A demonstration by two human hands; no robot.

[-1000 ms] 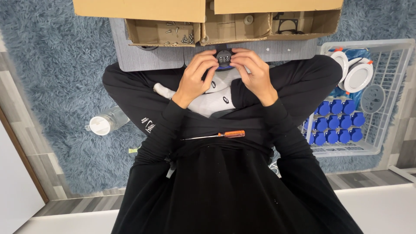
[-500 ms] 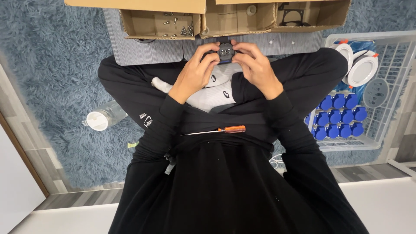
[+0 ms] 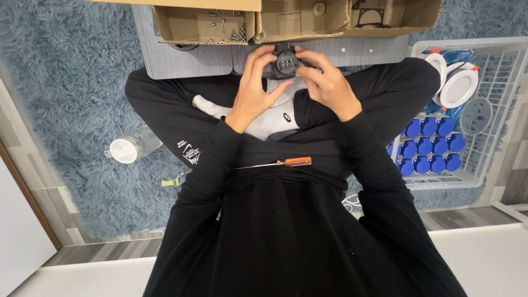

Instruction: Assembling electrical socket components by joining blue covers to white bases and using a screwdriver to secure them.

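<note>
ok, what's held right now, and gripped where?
A small round black part, held between both hands: left hand fingers on its left side, right hand fingers on its right side. The screwdriver lies unheld on the lap.

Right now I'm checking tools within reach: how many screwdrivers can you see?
1. The screwdriver, with an orange handle, lies across the person's lap, behind both hands, the left hand and right hand. More may be hidden inside the cardboard box.
</note>
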